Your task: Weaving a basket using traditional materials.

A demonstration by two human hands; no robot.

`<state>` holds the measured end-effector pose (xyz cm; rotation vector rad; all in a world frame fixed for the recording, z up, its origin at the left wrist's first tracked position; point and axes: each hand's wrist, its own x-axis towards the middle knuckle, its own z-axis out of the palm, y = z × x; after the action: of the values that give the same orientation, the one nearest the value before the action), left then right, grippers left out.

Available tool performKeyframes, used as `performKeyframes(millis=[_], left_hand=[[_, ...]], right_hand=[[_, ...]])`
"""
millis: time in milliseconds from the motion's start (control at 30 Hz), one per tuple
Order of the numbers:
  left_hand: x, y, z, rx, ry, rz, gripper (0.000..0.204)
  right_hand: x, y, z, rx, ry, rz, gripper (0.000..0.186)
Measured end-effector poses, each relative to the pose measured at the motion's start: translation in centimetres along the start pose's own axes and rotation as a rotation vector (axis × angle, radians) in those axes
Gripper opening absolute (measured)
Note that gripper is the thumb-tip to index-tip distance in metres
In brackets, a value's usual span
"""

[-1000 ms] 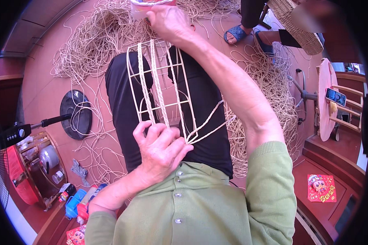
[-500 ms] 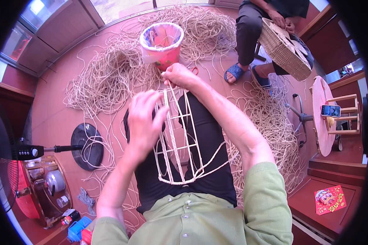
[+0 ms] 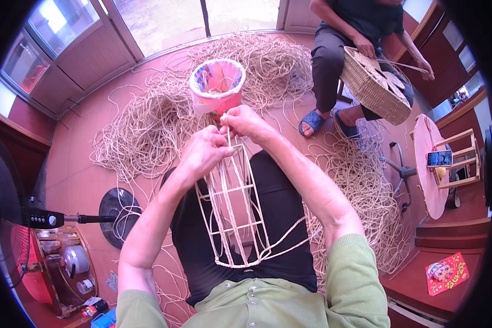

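- Left hand (image 3: 205, 151) is now brought in beside the right hand (image 3: 246, 121), at the frame's (image 3: 236, 228) far end.
- Cord (image 3: 229, 136) is held in narrow pinches by both hands.

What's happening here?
The person has a pale slatted frame lying lengthwise over the lap. The left hand and right hand are together at its far end, fingers bunched; their exact grip is too small to tell. A lined bucket stands just beyond, heaped cord around it. At right, a seated co-worker handles a woven basket.
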<state>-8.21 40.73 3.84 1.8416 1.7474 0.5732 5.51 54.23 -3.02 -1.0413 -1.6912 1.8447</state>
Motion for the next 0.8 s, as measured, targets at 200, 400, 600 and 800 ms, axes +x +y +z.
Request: performKeyframes(millis=[200,400,600,800], left_hand=[[-7.4,5.5,0.4,0.363,0.495,0.480,0.015],[-19.7,5.5,10.4,0.310,0.436,0.498,0.015],[-22.8,7.7,13.4,0.150,0.486,0.398,0.022],[-23.4,9.0,12.1,0.239,0.410,0.384,0.021]], right_hand=[[-4.5,-9.3,-2.6,0.362,0.025,-0.292,0.027],[-10.3,-11.5,-2.3,0.296,0.064,-0.569,0.019],[-11.0,-8.8,-0.9,0.116,0.179,-0.654,0.018],[-8.9,-7.7,0.3,-0.013,0.157,-0.674,0.017]])
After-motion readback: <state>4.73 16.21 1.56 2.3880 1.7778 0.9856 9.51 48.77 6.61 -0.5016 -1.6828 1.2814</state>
